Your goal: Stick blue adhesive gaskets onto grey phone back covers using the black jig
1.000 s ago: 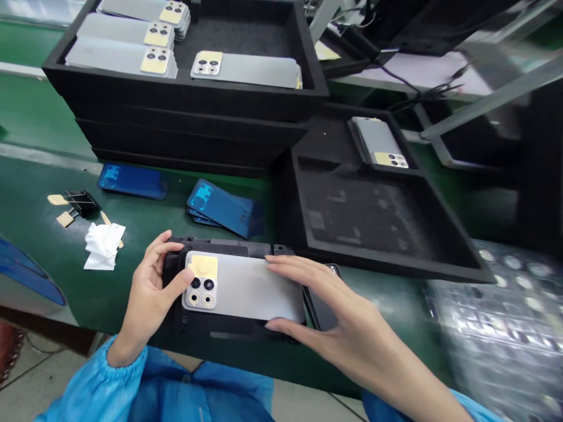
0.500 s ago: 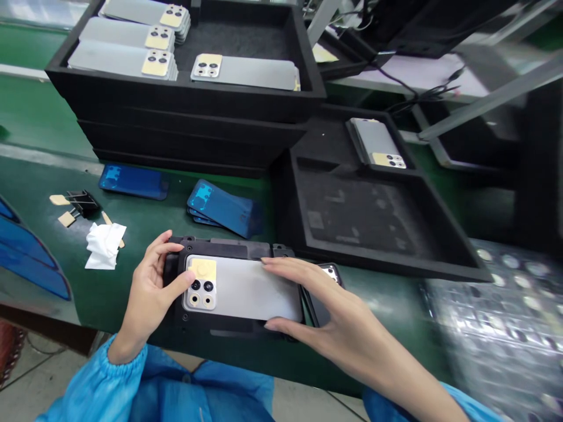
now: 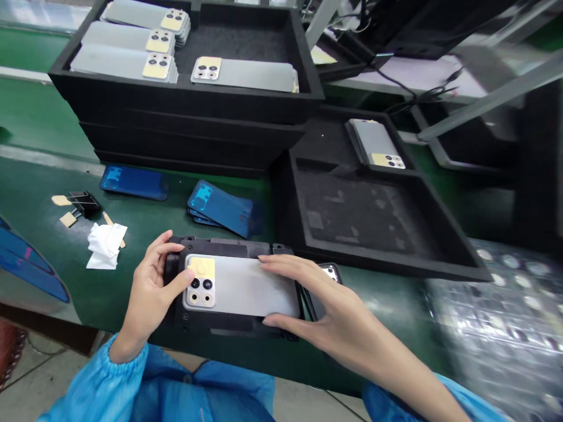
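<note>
A silver-grey phone back cover (image 3: 250,287) with a camera block at its left end lies in a black fixture (image 3: 229,249) at the front of the table. Across the cover's right half, my right hand (image 3: 321,299) has its thumb on the near long edge and its fingers on the far one. My left hand (image 3: 153,278) is closed around the fixture's left end, its thumb resting on the camera block (image 3: 201,281). A dark phone-shaped piece (image 3: 317,305) with camera holes lies partly under my right hand.
Blue film sheets (image 3: 226,208) lie behind the fixture. Stacked black trays (image 3: 197,114) and a black tray at right (image 3: 382,252) hold more covers. White tissue (image 3: 105,245) and a binder clip (image 3: 84,203) lie left; a clear plastic tray (image 3: 501,328) is at right.
My right hand and the cover have shifted very slightly to the left on the fixture. My left hand keeps its place.
</note>
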Demonstrator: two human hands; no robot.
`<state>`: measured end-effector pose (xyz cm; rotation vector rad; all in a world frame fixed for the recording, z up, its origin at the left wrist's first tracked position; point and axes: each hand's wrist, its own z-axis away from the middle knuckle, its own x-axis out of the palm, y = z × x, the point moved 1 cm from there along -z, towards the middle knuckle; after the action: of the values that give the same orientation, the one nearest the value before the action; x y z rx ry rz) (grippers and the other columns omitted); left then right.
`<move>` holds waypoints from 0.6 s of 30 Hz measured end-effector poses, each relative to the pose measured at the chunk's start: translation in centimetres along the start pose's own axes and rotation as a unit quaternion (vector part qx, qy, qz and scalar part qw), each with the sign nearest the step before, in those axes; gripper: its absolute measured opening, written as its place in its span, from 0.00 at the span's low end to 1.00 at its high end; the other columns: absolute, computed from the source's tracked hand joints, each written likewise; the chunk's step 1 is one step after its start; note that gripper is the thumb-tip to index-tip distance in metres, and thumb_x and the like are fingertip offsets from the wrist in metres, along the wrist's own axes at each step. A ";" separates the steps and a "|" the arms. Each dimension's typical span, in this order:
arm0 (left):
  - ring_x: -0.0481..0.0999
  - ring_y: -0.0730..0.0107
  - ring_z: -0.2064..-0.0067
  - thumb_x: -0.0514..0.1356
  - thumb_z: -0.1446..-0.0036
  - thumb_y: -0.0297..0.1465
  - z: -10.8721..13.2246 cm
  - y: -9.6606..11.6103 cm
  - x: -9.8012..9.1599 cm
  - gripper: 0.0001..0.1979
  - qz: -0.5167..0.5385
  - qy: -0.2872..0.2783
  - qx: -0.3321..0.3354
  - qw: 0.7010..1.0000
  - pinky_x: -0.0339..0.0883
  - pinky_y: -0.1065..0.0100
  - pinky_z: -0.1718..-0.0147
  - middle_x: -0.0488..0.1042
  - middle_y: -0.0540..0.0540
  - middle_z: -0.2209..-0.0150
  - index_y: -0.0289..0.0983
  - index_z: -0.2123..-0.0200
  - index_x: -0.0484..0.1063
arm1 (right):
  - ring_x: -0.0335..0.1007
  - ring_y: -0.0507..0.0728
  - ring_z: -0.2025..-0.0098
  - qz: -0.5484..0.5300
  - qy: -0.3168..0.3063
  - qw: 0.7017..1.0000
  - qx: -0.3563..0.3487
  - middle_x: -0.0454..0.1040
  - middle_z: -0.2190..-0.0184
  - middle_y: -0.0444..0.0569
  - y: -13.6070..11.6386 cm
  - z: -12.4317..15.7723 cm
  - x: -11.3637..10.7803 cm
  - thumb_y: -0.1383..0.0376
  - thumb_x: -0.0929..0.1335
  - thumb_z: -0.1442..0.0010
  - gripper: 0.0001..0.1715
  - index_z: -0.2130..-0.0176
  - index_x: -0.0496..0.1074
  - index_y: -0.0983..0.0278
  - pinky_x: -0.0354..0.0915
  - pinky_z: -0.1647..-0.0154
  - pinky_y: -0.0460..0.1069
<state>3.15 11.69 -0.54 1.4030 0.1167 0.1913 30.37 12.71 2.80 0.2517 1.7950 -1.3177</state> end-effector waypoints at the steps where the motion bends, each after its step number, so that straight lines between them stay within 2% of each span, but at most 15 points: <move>1: 0.65 0.52 0.30 0.73 0.51 0.35 0.0 0.0 0.0 0.18 -0.003 -0.002 0.001 1.000 0.62 0.56 0.34 0.64 0.37 0.31 0.40 0.57 0.76 | 0.70 0.68 0.36 0.001 -0.001 1.000 -0.001 0.73 0.38 0.54 0.0 0.0 0.0 0.70 0.76 0.42 0.38 0.38 0.63 0.52 0.72 0.38 0.66; 7: 0.62 0.48 0.29 0.73 0.51 0.35 0.1 0.2 -0.1 0.19 -0.031 -0.028 0.002 0.999 0.63 0.54 0.34 0.60 0.36 0.30 0.40 0.55 0.77 | 0.71 0.67 0.36 0.016 -0.005 1.000 -0.012 0.73 0.38 0.54 0.0 -0.3 -0.1 0.70 0.76 0.41 0.36 0.38 0.64 0.53 0.73 0.38 0.64; 18: 0.62 0.48 0.28 0.72 0.51 0.33 -0.1 0.0 -0.3 0.22 -0.017 -0.044 0.011 0.999 0.61 0.53 0.32 0.58 0.36 0.29 0.40 0.52 0.76 | 0.71 0.69 0.36 0.030 -0.014 0.999 -0.019 0.75 0.38 0.56 0.0 -0.4 -0.2 0.66 0.74 0.38 0.29 0.40 0.68 0.57 0.73 0.38 0.64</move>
<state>2.82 11.77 -0.55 1.4288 0.0692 0.1004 30.30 13.09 3.00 0.2625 1.7729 -1.2379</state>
